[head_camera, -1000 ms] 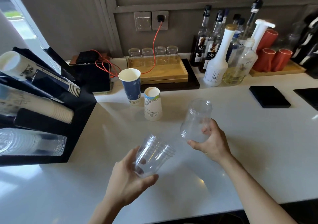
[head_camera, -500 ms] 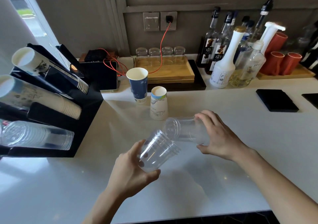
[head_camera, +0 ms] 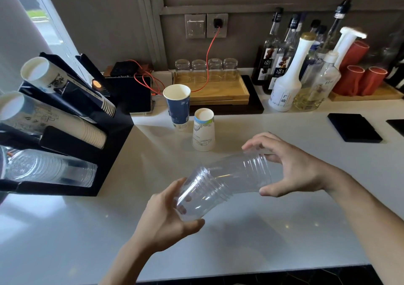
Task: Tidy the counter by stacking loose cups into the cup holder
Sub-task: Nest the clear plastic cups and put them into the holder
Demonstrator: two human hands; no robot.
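My left hand (head_camera: 162, 223) grips a short stack of clear plastic cups (head_camera: 200, 194) by its base, rims pointing up and right. My right hand (head_camera: 290, 166) holds another clear plastic cup (head_camera: 242, 171) by its rim end, and its base sits partly inside the stack. Both are held above the white counter (head_camera: 251, 230). A blue paper cup (head_camera: 177, 106) stands upright farther back, with a white paper cup (head_camera: 203, 129) upside down beside it. The black cup holder (head_camera: 109, 153) at the left carries slanted rows of paper cups and a row of clear cups (head_camera: 50, 168) at the bottom.
A wooden tray (head_camera: 218, 89) with several upturned glasses stands at the back, syrup bottles (head_camera: 286, 83) and red cups (head_camera: 358, 80) to its right. A black device (head_camera: 131, 94) with red cables sits by the holder. Black coasters (head_camera: 354, 127) lie at the right.
My right hand lifted the single clear cup, turned it sideways and pushed its base into the stack that my left hand holds. The view shifted slightly.
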